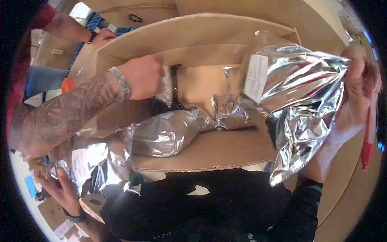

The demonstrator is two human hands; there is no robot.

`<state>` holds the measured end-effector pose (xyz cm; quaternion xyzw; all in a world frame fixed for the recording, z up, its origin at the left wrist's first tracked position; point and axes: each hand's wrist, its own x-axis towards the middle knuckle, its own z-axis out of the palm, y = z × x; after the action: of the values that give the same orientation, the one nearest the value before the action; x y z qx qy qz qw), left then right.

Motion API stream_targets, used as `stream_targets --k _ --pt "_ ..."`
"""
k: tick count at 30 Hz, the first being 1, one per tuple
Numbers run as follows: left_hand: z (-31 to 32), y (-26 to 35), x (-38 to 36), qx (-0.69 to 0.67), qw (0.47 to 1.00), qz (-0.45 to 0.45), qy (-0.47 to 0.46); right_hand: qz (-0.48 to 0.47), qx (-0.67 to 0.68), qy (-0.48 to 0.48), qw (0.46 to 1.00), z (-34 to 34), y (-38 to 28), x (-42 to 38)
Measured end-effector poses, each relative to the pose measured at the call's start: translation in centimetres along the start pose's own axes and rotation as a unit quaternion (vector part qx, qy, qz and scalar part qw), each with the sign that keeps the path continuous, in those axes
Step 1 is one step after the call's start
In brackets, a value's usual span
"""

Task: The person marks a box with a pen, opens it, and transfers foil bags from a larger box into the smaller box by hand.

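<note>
My right hand (356,86) grips a shiny silver foil bag (304,80) by its edge, raised over the right end of a large cardboard box (242,151). A white printed label (256,76) is on this bag. Beside that hand a red-capped pen (367,151) points downward. At the lower left my left hand (60,187), with a dark watch at the wrist, is closed at the side of another labelled foil bag (107,169). Several foil bags lie in the box, among them a rounded one (165,135) near its front wall.
From the left, another person in red reaches a tattooed forearm (76,105) over the box, the hand (143,76) near a bag inside. That person's other hand (105,37) is at the box's far left edge. More cardboard boxes (137,14) stand behind.
</note>
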<state>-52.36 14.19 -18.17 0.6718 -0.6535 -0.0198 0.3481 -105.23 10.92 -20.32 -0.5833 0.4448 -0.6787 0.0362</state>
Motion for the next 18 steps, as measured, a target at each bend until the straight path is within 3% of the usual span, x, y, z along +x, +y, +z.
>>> stream_targets --k 2,5,6,8,11,15,17,18 --pt "1.2 3.2 -0.3 -0.016 0.999 0.023 -0.016 -0.006 0.064 -0.030 0.997 1.7 -0.9 2.0" --pt "1.3 5.1 0.8 0.064 0.971 0.183 -0.138 0.000 0.181 -0.088 0.980 4.8 -2.1 4.2" --pt "1.6 7.3 1.7 0.051 0.963 0.169 -0.202 0.010 0.221 -0.115 0.968 5.6 -2.3 4.7" --pt "2.2 7.4 2.3 0.014 0.955 0.191 -0.227 0.047 0.319 -0.167 0.932 8.2 -3.0 5.2" --pt "2.8 8.5 1.4 -0.035 0.963 0.172 -0.205 0.133 0.495 -0.268 0.815 11.2 -5.0 4.3" --pt "2.0 9.4 0.8 -0.055 0.945 0.152 -0.285 0.234 0.663 -0.372 0.606 15.7 -8.8 -0.1" --pt "2.3 10.3 1.1 -0.055 0.903 0.305 -0.296 0.236 0.709 -0.372 0.551 18.3 -11.0 -2.4" --pt "2.6 10.8 1.3 -0.060 0.875 0.378 -0.296 0.229 0.718 -0.361 0.550 19.3 -11.8 -3.2"
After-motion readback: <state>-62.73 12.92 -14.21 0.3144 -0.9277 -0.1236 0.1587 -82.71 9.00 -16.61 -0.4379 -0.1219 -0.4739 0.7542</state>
